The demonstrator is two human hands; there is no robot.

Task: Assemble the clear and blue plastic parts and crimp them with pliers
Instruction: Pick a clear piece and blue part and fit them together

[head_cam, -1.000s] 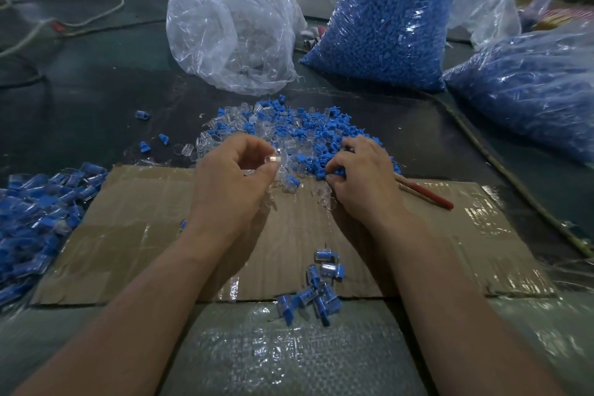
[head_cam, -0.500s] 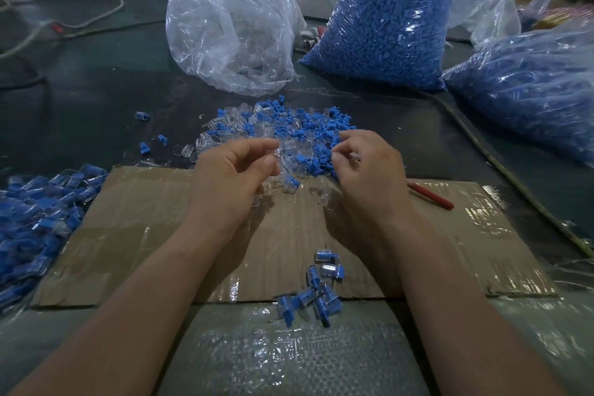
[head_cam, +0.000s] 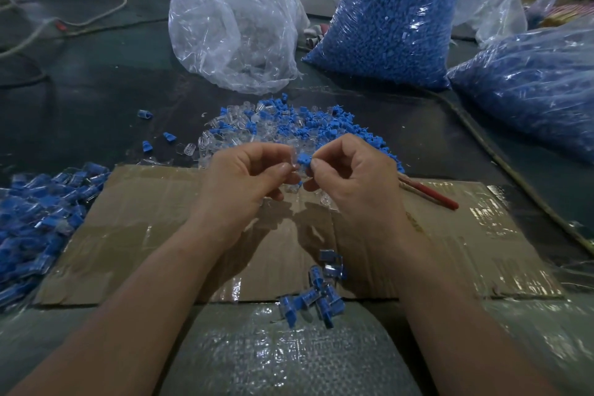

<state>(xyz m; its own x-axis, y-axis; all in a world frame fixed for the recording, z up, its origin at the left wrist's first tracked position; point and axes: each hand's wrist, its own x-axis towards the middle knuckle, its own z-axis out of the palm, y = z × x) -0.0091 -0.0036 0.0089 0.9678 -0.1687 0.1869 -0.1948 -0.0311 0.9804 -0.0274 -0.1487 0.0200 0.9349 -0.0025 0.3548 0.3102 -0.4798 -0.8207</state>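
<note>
Head camera, looking down at a dark work table [head_cam: 80,100] with a flat sheet of cardboard [head_cam: 144,235] laid on it. Two bare forearms reach in from the bottom edge and the hands meet above the cardboard's far edge.

The left hand [head_cam: 244,177] has its thumb and forefinger pinched on a small clear part [head_cam: 292,164], which is hard to make out. The right hand [head_cam: 350,180] pinches a small blue part [head_cam: 303,159] between its fingertips. The two parts touch in the narrow gap between the hands.

Just behind the hands lies a loose pile of clear and blue parts [head_cam: 289,125]. Red-handled pliers [head_cam: 430,194] rest on the cardboard, partly hidden by the right hand. A small cluster of joined pieces [head_cam: 318,289] sits at the cardboard's near edge, between the forearms. A larger heap of joined pieces [head_cam: 35,212] lies at the far left.

At the back stand a crumpled clear bag [head_cam: 234,26], a full bag of blue parts [head_cam: 385,22] and another blue-filled bag [head_cam: 530,83] at the right.
</note>
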